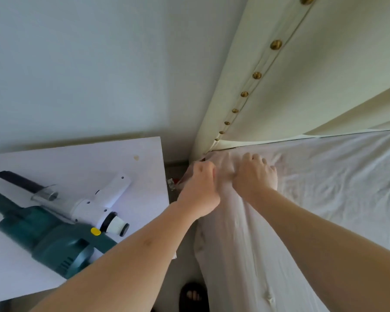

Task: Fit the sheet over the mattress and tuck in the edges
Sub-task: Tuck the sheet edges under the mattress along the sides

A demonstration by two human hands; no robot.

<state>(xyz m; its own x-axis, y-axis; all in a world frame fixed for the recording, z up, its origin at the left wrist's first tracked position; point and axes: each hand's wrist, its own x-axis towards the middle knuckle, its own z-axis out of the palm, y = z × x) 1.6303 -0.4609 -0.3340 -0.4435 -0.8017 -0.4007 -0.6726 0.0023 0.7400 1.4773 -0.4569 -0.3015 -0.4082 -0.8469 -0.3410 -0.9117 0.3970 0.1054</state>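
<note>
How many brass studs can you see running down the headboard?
8 brass studs run in one line down the headboard, from the top edge to the mattress corner; more may be hidden out of frame.

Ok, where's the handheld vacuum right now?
In the head view, the handheld vacuum lies on the white bedside table at lower left, left of the left hand and the sheet corner.

Hidden: mattress (pixel 212 244) under sheet (pixel 324 176), left hand (pixel 200 188) fingertips in cloth; cut off: green vacuum (pixel 43 233).
</note>
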